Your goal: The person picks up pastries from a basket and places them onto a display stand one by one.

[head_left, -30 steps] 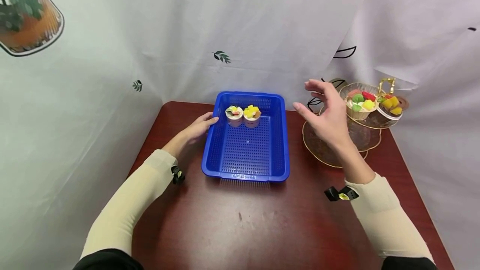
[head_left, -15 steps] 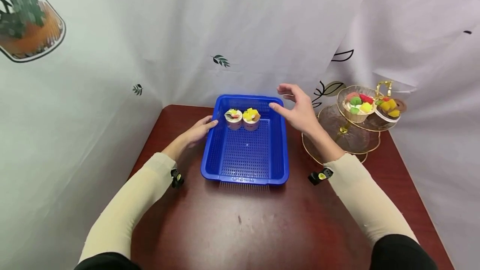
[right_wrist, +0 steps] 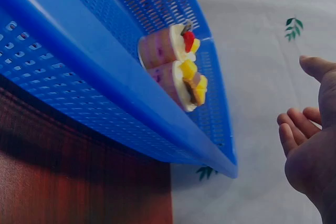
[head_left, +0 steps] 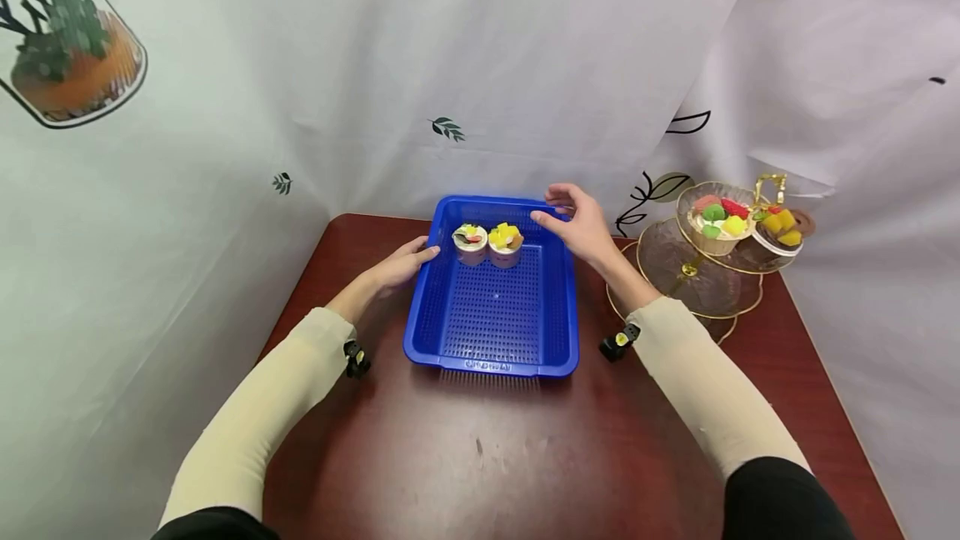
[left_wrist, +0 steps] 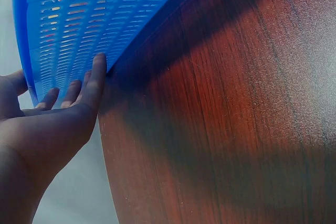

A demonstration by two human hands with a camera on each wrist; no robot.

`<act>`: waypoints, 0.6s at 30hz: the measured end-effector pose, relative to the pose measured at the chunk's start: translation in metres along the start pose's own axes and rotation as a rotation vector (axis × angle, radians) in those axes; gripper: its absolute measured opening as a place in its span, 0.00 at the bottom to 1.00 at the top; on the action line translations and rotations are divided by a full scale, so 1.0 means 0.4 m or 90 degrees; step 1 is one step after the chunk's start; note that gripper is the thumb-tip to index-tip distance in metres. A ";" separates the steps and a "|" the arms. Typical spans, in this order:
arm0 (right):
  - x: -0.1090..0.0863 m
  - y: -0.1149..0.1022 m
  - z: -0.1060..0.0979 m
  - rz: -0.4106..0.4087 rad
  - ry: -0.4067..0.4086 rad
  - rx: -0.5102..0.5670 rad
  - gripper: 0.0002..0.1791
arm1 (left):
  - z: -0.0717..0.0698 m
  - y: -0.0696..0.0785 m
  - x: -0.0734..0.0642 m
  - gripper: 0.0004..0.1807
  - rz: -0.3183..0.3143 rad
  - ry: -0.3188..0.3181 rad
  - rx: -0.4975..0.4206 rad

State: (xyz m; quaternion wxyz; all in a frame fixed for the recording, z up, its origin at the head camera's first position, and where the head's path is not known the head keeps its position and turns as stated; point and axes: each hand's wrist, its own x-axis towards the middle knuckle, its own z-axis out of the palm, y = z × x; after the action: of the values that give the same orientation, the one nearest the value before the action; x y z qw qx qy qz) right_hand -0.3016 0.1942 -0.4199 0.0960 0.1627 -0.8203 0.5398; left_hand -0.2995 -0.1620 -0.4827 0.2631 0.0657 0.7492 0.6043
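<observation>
A blue plastic basket (head_left: 491, 367) with perforated walls stands on the table. My left hand (head_left: 396, 267) holds its left side, thumb over the rim and fingers along the outer wall, as the left wrist view shows. Inside, toward the far left, two dessert cups sit side by side: one with mixed fruit topping (head_left: 470, 246), the other with yellow cubes (head_left: 506, 247). Above the basket's far right rim hovers my right hand (head_left: 577, 227), its thumb and fingers spread and nothing held. In the right wrist view that hand (right_wrist: 315, 150) appears apart from the basket.
At the right stands a clear tiered stand (head_left: 656, 273) with gold edges and a gold handle (head_left: 770, 188). Its top tier bears a fruit-topped dessert cup (head_left: 720, 227) and a brown one with yellow cubes (head_left: 778, 232). A pale printed curtain (head_left: 510, 65) hangs behind the dark red table (head_left: 510, 457).
My right hand has moved left and slightly down, from beside the tiered stand to over the basket's far right rim. The left hand stays at the basket's left side.
</observation>
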 end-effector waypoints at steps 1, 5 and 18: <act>0.003 0.005 0.004 0.006 -0.004 0.000 0.34 | 0.000 0.000 0.001 0.29 -0.001 0.000 -0.002; 0.017 0.028 0.024 0.025 -0.019 -0.001 0.34 | 0.003 0.006 -0.001 0.29 0.003 -0.004 -0.016; 0.037 0.069 0.088 0.074 -0.124 -0.092 0.37 | 0.004 -0.010 0.006 0.29 0.005 0.006 -0.024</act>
State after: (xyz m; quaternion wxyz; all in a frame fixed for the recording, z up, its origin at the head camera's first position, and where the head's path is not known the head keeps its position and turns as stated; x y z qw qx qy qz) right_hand -0.3248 0.1696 -0.4528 -0.0043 0.1590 -0.8707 0.4654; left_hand -0.2999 -0.1608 -0.4876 0.2582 0.0607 0.7385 0.6199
